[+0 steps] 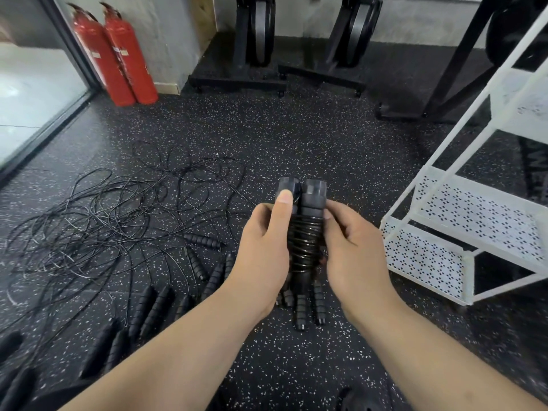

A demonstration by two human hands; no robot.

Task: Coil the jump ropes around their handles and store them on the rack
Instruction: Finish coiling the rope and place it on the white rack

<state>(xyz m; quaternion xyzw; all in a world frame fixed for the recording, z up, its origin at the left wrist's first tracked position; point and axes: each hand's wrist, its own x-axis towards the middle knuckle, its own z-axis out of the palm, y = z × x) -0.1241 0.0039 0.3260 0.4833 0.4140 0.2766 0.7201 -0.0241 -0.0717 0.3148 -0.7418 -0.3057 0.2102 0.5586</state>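
Note:
Two black jump-rope handles (pixel 305 229) are held side by side above the floor, with thin black rope wound around their middle. My left hand (pixel 264 247) grips them from the left, thumb lying up along the left handle's cap. My right hand (pixel 353 247) holds them from the right, fingers curled against the coil. A tangle of loose black ropes (pixel 112 212) spreads over the floor to the left, and several more black handles (pixel 154 310) lie in a row below it. The white perforated metal rack (pixel 462 229) stands at the right.
Two red fire extinguishers (pixel 115 57) lean at the back left beside a glass door (pixel 32 93). Black exercise machines (pixel 258 43) stand along the back wall. The floor is black speckled rubber (pixel 311 137).

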